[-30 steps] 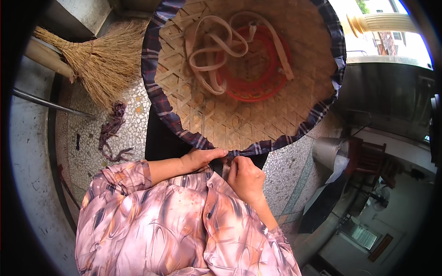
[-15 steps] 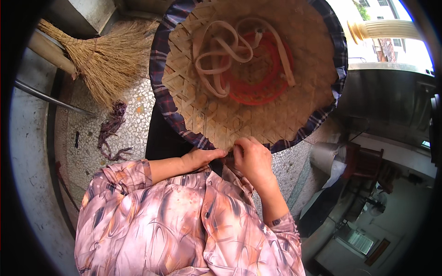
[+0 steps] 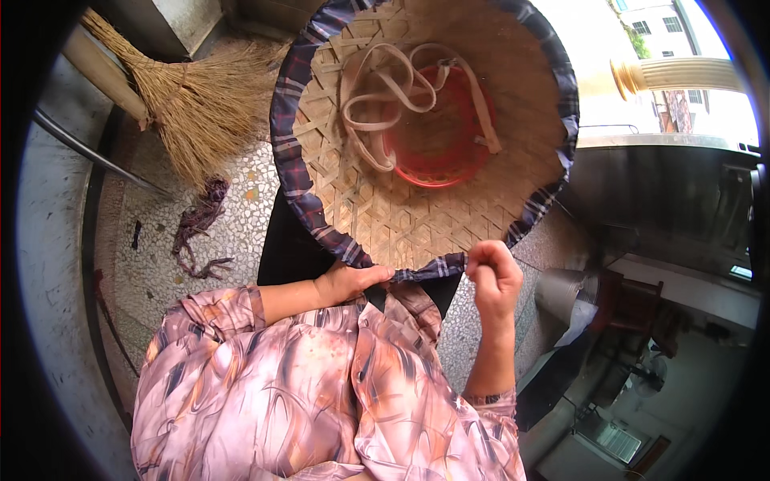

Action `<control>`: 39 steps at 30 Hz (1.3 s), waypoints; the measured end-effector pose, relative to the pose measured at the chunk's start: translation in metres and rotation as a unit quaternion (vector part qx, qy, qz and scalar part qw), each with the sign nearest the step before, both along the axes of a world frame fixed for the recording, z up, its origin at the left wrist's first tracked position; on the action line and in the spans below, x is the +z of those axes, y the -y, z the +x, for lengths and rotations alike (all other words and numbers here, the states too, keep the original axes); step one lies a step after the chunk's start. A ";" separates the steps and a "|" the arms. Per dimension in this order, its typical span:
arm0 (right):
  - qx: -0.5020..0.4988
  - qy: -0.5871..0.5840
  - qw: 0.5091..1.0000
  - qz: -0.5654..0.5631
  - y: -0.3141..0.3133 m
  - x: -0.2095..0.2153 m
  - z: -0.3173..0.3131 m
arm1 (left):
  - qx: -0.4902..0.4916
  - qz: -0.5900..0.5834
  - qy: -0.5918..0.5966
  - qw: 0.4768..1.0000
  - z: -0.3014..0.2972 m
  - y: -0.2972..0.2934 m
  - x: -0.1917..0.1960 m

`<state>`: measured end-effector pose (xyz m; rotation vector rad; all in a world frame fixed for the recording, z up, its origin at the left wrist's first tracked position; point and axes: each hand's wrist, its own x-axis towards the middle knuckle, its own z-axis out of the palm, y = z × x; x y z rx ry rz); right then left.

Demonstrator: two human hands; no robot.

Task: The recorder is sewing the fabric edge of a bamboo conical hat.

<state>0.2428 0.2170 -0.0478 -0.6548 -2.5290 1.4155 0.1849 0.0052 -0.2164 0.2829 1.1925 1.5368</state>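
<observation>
— Hat (image 3: pixel 417 192), the woven bamboo one: where does it sit?

— Upside down over the person's lap, its hollow facing the camera, its near rim just above the patterned blouse (image 3: pixel 321 393). A checked cloth binding (image 3: pixel 305 200) runs around the rim.

— And the hands?

— The left hand (image 3: pixel 349 282) lies at the near rim, fingers pressed together and flat along the binding, thumb on the edge. The right hand (image 3: pixel 493 276) is raised just beside the rim, to the right, fingers curled in with the tips pinched together. Whether they pinch a needle or thread, I cannot tell; it is too small to see.

— What lies inside the hat?

— A red plastic head ring (image 3: pixel 437 136) at the centre, with pale straps (image 3: pixel 385 96) looped loosely over it and the weave.

— Further out?

— On the speckled floor (image 3: pixel 241 216) to the left, a tangle of dark cloth scraps (image 3: pixel 200 224). Beyond that, a straw broom (image 3: pixel 192 104) lies with its bristles fanned toward the hat. At far right, a pale baluster (image 3: pixel 674 76) stands in daylight.
</observation>
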 end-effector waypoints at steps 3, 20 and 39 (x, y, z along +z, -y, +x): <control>0.000 -0.004 0.935 -0.354 -0.008 0.004 0.025 | 0.022 -0.023 -0.107 0.994 -0.014 0.016 0.039; 0.233 0.224 0.942 0.091 0.064 -0.030 -0.022 | 0.091 0.005 -0.518 0.851 -0.002 0.039 0.046; 0.139 0.220 0.958 0.118 0.084 -0.036 -0.024 | 0.090 0.001 -0.495 0.864 0.001 0.035 0.046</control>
